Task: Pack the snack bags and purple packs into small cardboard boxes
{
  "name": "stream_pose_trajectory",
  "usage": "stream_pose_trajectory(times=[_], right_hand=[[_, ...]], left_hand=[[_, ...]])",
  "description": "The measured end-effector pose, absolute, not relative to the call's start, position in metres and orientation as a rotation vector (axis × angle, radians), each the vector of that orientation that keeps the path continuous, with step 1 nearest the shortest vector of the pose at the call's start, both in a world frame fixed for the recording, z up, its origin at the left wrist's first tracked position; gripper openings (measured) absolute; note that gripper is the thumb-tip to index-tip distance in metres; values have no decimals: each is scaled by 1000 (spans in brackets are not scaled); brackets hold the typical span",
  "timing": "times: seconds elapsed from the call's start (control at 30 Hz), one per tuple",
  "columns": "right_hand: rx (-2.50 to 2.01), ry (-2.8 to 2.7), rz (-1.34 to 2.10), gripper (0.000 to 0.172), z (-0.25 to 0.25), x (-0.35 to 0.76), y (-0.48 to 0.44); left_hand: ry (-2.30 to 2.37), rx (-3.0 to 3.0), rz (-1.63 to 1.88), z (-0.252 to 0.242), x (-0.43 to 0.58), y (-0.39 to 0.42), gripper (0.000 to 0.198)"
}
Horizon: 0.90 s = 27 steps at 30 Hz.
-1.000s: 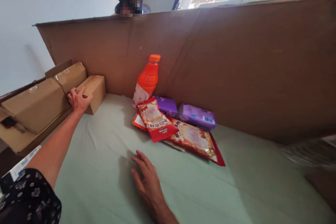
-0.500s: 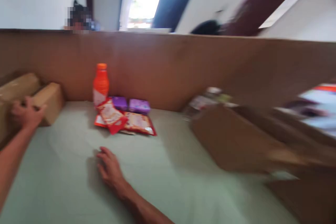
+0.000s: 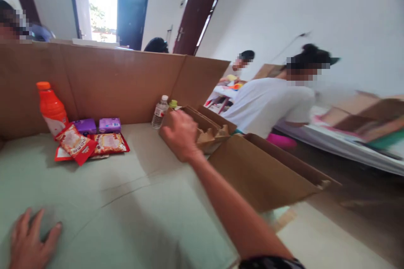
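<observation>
At the lower left my left hand (image 3: 34,237) rests on or just above the pale green cloth (image 3: 126,201), its fingers spread and holding nothing. My right hand (image 3: 183,134) reaches out to a small cardboard box (image 3: 206,136) with torn edges and is closed over its near end; the fingertips are partly hidden. Just behind that hand stand a clear bottle with a white cap (image 3: 160,113) and something with a green cap (image 3: 173,104). A larger open cardboard box (image 3: 252,172) lies to the right of the small one.
An orange bottle (image 3: 52,109), red snack packets (image 3: 109,143) and two purple packs (image 3: 110,125) sit at the back left. A cardboard wall (image 3: 120,80) borders the cloth. Beyond the boxes, a person in a white shirt (image 3: 268,101) sits close on the right.
The view has swung right. My left hand has come off the cardboard box at the left and is now over the cloth. My right hand has moved from the cloth to the torn-edged box.
</observation>
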State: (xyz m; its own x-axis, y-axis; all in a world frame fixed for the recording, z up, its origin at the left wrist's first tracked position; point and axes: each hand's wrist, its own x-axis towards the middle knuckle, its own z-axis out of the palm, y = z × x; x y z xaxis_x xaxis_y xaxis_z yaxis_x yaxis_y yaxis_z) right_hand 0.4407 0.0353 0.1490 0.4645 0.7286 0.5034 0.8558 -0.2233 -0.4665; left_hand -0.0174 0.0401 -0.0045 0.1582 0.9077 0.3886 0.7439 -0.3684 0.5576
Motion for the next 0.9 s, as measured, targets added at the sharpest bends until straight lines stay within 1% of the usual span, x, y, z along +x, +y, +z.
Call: stream_pose_trajectory(times=[0.03, 0.07, 0.13, 0.17, 0.23, 0.33, 0.43, 0.5, 0.57, 0.63, 0.7, 0.73, 0.8, 0.83, 0.9], right_hand=[[-2076, -1234, -252, 50, 156, 465, 30], [-2138, -1182, -249, 45, 161, 485, 24], [-2227, -1186, -166, 23, 163, 511, 12], [-2249, -1222, -120, 18, 162, 517, 5], [-2244, -1336, -44, 21, 157, 517, -11], [-2135, -1555, 58, 22, 151, 488, -42], [-1867, -1889, 152, 24, 152, 434, -71], [-1566, -2170, 172, 26, 156, 393, -82], [-1277, -2364, 197, 29, 161, 357, -88], [-1136, -2425, 284, 29, 165, 331, -91], [-1056, -2371, 392, 20, 165, 320, -93], [-1033, -2294, 440, 19, 161, 320, -93], [-1049, -2031, 490, 33, 148, 325, -93], [-1090, -1855, 491, 37, 137, 330, -92], [-1209, -1487, 513, 35, 109, 337, -89]], left_hand=[[1707, 2185, 1072, -17, -15, 34, 51], [1749, 2186, 1084, -28, -11, 27, 53], [1770, 2193, 1065, -41, 0, 16, 52], [1763, 2192, 1049, -43, 6, 10, 52], [1755, 2172, 1034, -41, 13, 0, 54], [1676, 2117, 1041, -26, 14, -12, 62], [1499, 2049, 1035, -3, 7, -21, 72], [1381, 1983, 1007, 16, 3, -25, 84], [1273, 1925, 998, 34, 0, -31, 100], [1181, 1887, 999, 47, -4, -37, 115], [1110, 1869, 990, 54, -10, -43, 122], [1089, 1861, 977, 56, -13, -46, 123], [1073, 1842, 943, 54, -20, -48, 124], [1071, 1827, 926, 53, -23, -48, 124], [1064, 1782, 898, 48, -24, -45, 126]])
